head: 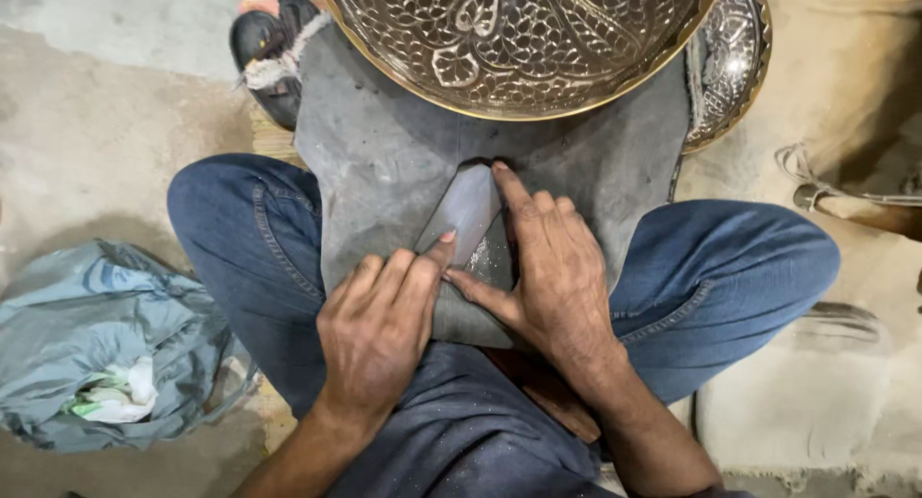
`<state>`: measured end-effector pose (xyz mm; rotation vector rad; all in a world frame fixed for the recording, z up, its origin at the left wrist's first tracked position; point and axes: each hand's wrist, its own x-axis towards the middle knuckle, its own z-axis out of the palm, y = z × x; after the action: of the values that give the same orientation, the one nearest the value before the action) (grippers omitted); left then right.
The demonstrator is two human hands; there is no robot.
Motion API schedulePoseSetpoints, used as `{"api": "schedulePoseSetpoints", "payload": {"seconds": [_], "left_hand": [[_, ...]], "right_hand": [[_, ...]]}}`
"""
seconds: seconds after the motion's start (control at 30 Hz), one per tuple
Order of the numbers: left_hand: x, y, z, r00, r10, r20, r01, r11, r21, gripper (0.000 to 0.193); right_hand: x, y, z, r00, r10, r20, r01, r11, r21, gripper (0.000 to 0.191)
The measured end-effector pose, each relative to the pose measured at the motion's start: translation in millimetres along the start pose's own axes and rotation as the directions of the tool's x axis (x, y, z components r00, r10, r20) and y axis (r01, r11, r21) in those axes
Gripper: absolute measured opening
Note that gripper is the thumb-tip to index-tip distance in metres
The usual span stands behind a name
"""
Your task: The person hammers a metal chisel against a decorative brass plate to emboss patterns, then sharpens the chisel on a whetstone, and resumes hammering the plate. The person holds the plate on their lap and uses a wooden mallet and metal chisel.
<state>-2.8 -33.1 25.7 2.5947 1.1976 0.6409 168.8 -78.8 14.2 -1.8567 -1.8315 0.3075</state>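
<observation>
**Both hands pressed on the grey cloth across your lap**

You sit cross-legged in blue jeans [730, 267] on a pale concrete floor [106, 143], with a worn grey felt-like cloth [384, 162] spread over your knees. Your left hand [379, 330] rests on the cloth with the fingers curled loosely under and the forefinger stretched forward, its tip touching a raised fold in the cloth [468, 210] at the middle of your lap. Your right hand [547, 267] lies flat and spread just beside it, forefinger pointing up along the right edge of the fold and thumb angled toward your left forefinger. Neither hand grips anything; both only press on the cloth, and their fingertips almost meet at the fold.

Just beyond the cloth's far edge sits a large round brass tray with embossed floral pattern [519, 37], its rim overlapping the cloth. A second, smaller embossed metal tray [735, 56] shows behind it on the right. A black sandal [264, 51] lies near the top left, and a crumpled grey-blue plastic bag [106, 344] sits on the floor well to your left.
</observation>
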Motion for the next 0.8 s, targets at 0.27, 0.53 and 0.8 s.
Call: {"api": "schedulePoseSetpoints", "payload": {"seconds": [0.27, 0.53, 0.8], "left_hand": [[-1.0, -1.1, 1.7, 0.999, -0.011, 0.042, 0.011, 1.0, 0.004, 0.041], [-2.5, -2.8, 2.2, 1.0, 0.018, -0.003, -0.018, 0.999, 0.04, 0.042], [-0.1, -3.6, 0.8, 1.0, 0.009, 0.026, -0.009, 1.0, 0.012, 0.042]], "right_hand": [[1.5, -2.7, 0.0, 1.0, 0.005, 0.005, -0.005, 1.0, -0.004, 0.104], [2.1, -2.6, 1.5, 1.0, -0.02, 0.006, 0.02, 1.0, -0.01, 0.106], [2.4, -3.7, 1.1, 0.999, -0.033, -0.003, 0.033, 0.999, -0.023, 0.102]]}}
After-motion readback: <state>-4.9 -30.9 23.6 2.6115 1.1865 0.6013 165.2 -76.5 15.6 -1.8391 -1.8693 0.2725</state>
